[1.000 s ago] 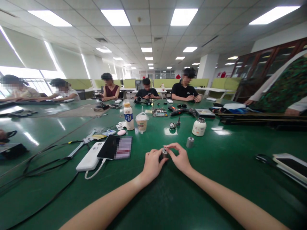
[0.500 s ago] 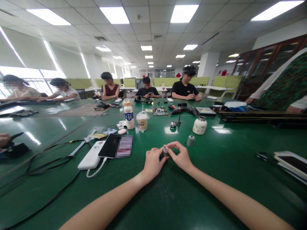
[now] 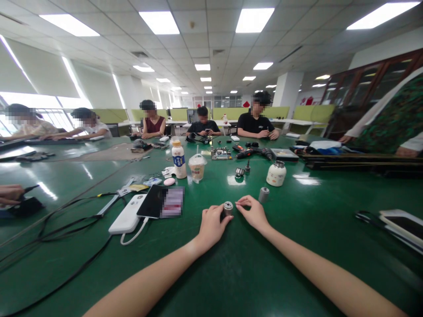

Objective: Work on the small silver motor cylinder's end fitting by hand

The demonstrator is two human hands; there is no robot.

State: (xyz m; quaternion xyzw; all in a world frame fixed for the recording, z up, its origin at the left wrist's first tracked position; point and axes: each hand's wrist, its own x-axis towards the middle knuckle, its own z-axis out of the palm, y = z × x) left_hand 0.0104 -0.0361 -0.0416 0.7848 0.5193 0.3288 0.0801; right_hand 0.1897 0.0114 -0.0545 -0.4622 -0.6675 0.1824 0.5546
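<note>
One metal cylinder (image 3: 228, 208) sits upright in my left hand (image 3: 212, 223), gripped between thumb and fingers; a second cylinder (image 3: 264, 195), making two, stands just past my right hand (image 3: 254, 214), whose fingertips are drawn narrow; I can't tell whether they hold anything. The table (image 3: 218, 281) is glossy green, under bright ceiling lights (image 3: 159, 23). I count one bottle (image 3: 179, 164), one white jar (image 3: 276, 175), insides unclear, and one lidded cup (image 3: 197, 161) of pale drink (image 3: 197, 172).

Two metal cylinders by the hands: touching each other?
Apart. The head view shows green tabletop and the right hand between the nearer cylinder, held in the left hand, and the farther cylinder.
</note>
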